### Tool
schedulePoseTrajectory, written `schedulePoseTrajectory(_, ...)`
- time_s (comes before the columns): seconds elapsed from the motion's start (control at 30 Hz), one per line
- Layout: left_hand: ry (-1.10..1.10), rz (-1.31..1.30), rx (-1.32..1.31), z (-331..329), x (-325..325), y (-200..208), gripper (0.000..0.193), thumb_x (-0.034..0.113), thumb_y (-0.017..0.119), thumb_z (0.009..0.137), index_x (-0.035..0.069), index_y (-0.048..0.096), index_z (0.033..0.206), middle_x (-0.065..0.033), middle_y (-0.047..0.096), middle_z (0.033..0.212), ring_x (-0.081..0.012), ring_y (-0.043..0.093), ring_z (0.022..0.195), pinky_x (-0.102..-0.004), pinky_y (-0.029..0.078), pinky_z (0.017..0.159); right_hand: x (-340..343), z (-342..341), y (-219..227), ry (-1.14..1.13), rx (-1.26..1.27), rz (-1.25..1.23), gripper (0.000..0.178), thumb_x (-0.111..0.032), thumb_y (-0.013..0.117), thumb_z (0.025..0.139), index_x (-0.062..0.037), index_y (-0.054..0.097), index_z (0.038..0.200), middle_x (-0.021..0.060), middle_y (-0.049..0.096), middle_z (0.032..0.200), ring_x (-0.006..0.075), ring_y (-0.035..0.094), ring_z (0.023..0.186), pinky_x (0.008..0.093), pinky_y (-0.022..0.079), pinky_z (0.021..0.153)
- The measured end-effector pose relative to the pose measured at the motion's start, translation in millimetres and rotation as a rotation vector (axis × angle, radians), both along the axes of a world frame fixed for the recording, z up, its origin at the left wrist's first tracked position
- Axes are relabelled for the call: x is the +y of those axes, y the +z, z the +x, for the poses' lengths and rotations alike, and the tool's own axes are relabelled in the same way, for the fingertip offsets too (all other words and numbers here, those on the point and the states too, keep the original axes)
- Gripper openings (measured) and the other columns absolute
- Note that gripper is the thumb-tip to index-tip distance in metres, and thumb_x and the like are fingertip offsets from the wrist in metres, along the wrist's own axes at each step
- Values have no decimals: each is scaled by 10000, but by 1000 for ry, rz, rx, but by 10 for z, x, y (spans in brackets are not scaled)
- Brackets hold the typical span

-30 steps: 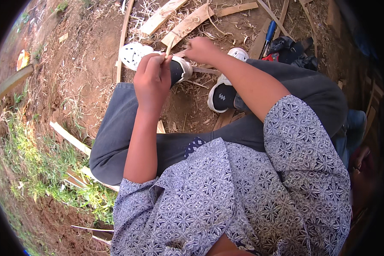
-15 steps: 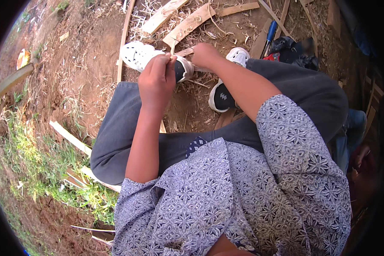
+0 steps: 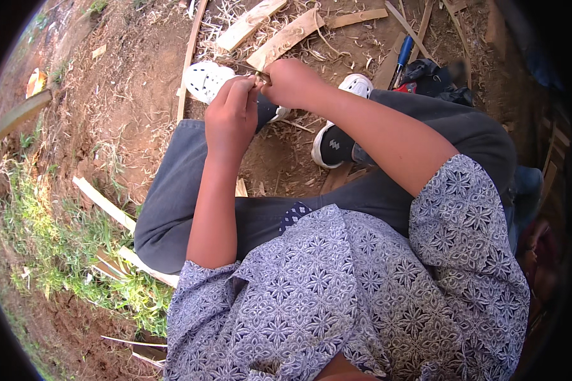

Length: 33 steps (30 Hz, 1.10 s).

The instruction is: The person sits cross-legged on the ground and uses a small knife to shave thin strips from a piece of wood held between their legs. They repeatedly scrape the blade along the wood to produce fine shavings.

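My left hand is closed in a pinch on a thin pale wooden strip, of which only a short bit shows at the fingertips. Right against those fingertips, my right hand is closed round a narrow, dark, knife-like blade. Its handle is hidden inside the fist, and the blade meets the strip. Both hands are held over my feet, between my bent knees. Beyond them lie flat pieces of split wood among curled shavings.
White clogs are on my feet. To the right are a blue-handled tool and a dark bag. Long wooden slats lie on the dirt, and grass grows at left. A curved wooden piece juts in from the left edge.
My right hand has moved left and slightly toward the far side, up to my left fingertips, and its forearm has swung along. My left hand has stayed nearly in place.
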<state>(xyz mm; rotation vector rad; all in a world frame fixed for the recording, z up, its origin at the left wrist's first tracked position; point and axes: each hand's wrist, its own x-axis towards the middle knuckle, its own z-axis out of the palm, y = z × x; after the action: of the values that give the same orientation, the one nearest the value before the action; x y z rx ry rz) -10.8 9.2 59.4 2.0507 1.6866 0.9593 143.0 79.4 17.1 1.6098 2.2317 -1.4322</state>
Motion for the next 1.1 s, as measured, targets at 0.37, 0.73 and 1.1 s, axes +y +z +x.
schedulePoseTrajectory(0.37,-109,17,-5,157,-65,-19,137,23,726,854,71,641,950,-84,715,960,-298,712,791,-392,579,656,-286,506,-874,61,-386,-151,315,-208,647,812,11,770,1002,244,730,1080,388,712,1034,472,563,903)
schedulePoseTrajectory(0.73,-155,-22,-12,22,-163,-70,125,43,705,902,38,642,1010,-99,677,909,-321,688,756,-405,560,625,141,418,-442,-234,124,-178,631,-632,617,905,-3,668,920,154,685,804,300,652,773,444,504,718)
schedulePoseTrajectory(1.1,-164,-20,-14,-122,-263,-149,218,44,652,846,64,614,1060,-93,681,989,-276,716,848,-387,576,679,-158,229,91,129,-154,28,194,-218,685,804,-24,693,808,210,687,795,397,679,780,483,532,720)
